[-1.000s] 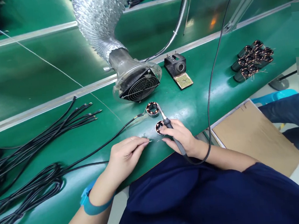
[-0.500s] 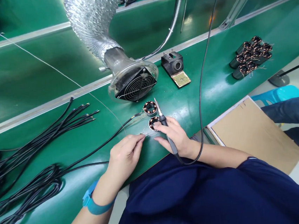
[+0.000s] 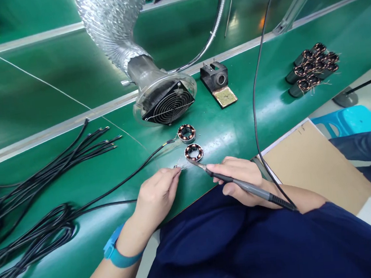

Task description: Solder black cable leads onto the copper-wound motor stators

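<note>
My right hand (image 3: 238, 178) is closed around a soldering iron (image 3: 242, 186), held like a pen with its tip pointing left at a spot just in front of my left fingertips. My left hand (image 3: 156, 193) pinches a thin wire end (image 3: 177, 167) on the green bench (image 3: 78, 184); a blue wrist strap (image 3: 116, 252) is on that arm. Two round copper-wound stators lie just beyond: the near stator (image 3: 193, 151) and the far stator (image 3: 186, 133), the far one joined to a black cable (image 3: 136, 168).
A fume duct with a fan grille (image 3: 165, 103) stands behind the stators, with a black iron stand and sponge (image 3: 219, 85) to its right. Several stators (image 3: 311, 68) sit at far right. Black cable bundles (image 3: 31, 206) cover the left. A cardboard sheet (image 3: 313, 168) lies at right.
My right hand has swung the iron from pointing up over the near stator to lying low, its tip now aimed left at the wire in my left fingers. The left hand barely moved.
</note>
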The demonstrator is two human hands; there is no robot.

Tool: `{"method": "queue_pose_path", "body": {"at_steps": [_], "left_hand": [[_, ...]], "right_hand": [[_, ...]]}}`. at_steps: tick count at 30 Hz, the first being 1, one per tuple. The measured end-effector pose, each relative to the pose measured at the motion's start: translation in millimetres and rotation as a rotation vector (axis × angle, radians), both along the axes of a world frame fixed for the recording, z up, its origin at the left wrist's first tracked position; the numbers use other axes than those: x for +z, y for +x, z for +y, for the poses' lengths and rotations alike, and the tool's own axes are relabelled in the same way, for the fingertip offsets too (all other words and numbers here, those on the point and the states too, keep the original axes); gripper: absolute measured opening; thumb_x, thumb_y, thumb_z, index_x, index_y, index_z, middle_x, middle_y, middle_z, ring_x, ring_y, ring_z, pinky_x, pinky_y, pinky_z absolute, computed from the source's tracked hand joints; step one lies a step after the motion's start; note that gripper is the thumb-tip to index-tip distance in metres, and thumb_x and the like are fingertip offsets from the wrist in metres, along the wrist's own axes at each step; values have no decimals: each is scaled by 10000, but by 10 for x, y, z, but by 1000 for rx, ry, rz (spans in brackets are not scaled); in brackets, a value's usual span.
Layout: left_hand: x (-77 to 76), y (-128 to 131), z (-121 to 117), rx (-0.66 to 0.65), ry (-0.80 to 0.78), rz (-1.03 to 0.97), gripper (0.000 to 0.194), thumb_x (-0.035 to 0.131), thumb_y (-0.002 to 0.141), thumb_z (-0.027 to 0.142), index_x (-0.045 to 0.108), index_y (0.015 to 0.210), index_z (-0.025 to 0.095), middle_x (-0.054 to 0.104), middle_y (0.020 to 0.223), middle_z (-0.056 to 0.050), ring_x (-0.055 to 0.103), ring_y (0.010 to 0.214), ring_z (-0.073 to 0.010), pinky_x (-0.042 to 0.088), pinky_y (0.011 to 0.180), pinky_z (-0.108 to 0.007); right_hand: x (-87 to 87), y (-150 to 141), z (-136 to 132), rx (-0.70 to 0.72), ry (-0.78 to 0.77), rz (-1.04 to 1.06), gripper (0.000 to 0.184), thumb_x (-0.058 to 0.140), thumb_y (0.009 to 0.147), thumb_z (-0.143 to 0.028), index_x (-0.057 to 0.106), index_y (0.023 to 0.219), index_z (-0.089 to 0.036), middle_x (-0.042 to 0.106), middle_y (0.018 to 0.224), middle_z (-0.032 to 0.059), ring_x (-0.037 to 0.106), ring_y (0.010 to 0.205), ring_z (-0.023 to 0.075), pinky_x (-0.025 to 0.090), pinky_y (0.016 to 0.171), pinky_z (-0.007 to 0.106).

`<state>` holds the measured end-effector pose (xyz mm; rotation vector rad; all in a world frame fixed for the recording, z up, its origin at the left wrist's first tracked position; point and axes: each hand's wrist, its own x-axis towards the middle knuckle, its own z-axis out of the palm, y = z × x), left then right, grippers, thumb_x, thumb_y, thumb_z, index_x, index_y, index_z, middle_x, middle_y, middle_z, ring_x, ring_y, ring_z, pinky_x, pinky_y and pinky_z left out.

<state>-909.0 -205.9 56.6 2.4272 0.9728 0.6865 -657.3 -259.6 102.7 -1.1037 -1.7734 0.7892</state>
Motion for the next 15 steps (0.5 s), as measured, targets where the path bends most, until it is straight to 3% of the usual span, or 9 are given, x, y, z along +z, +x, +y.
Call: {"method": "queue_pose_path", "body": {"at_steps": [5,15], "left_hand": [[6,15,-12,-7,28,22,160,615,931,58,658,1081,93,741,902,-103,715,796,-181,575,719,-271],[33,38,-33,-16,66,45,196,625,920,46,646,1107,101,753,931,-102,725,807,-188,596,747,-286]], "right_hand": [[17,-13,-41,-18,-107,11,303,550,991,-194,664,1267,-143,757,842,58,650,695,154,550,642,308],[-7,-62,-11,-34,-141,19,264,554,992,-215,694,1205,-147,773,889,72,688,720,153,578,651,307]]}}
